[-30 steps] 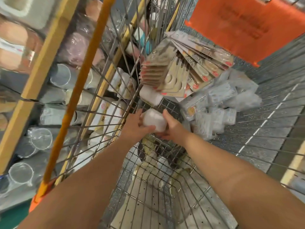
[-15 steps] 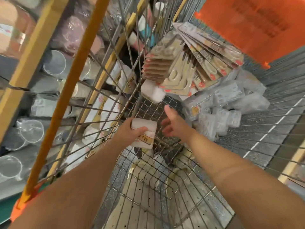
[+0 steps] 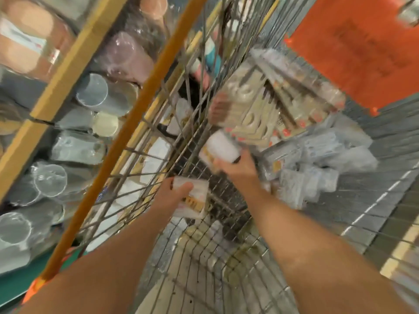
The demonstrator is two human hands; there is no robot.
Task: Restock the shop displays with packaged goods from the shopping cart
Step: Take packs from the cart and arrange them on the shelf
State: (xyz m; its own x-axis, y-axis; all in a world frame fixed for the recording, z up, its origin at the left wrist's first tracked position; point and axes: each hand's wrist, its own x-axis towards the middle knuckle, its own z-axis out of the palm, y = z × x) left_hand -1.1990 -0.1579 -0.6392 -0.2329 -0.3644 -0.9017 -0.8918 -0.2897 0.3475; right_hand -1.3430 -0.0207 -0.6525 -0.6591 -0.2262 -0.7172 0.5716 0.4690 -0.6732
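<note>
Right hand (image 3: 235,165) now grips second white pack (image 3: 218,149), left hand (image 3: 172,197) still holding first pack (image 3: 192,200)

A grey speckled floor (image 3: 371,184) with pale stripes (image 3: 376,201) shows through the wire on the right. An orange panel (image 3: 353,41) with dark, blurred lettering fills the upper right corner. A green strip (image 3: 15,282) runs along the lower left edge.
</note>
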